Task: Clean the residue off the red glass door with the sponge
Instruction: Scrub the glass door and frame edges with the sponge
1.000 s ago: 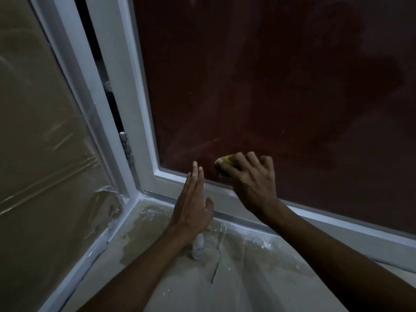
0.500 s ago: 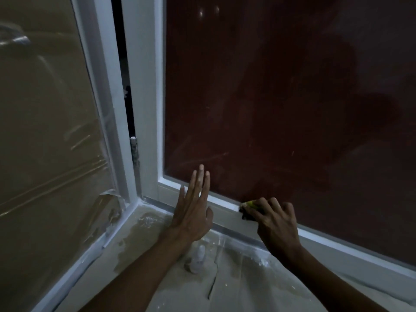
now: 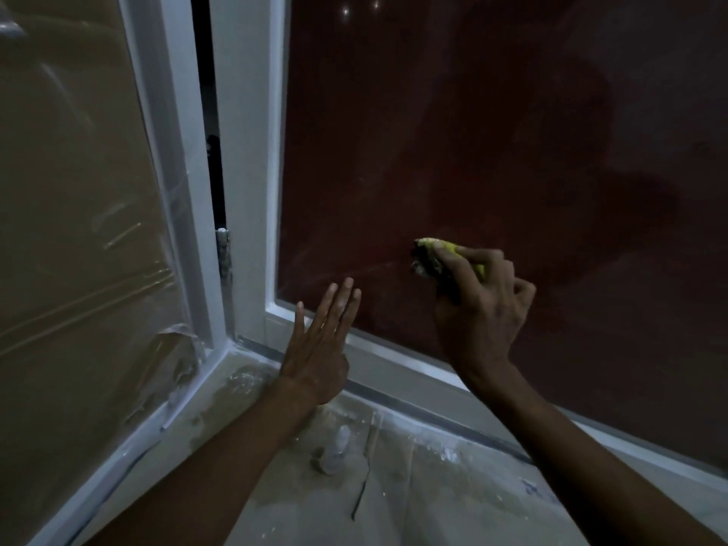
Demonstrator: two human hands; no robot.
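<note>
I see the floor at the bottom, covered with a pale protective sheet, dusty, white powder and flecks scattered on it, thickest along the door threshold. A dark tear or crack runs through the sheet near centre. A small whitish lump sits on the sheet just left of the tear, can't tell what it is. A damp-looking darker patch lies in the corner where the white frames meet. A dark strip runs along the foot of the door frame, on the floor.
</note>
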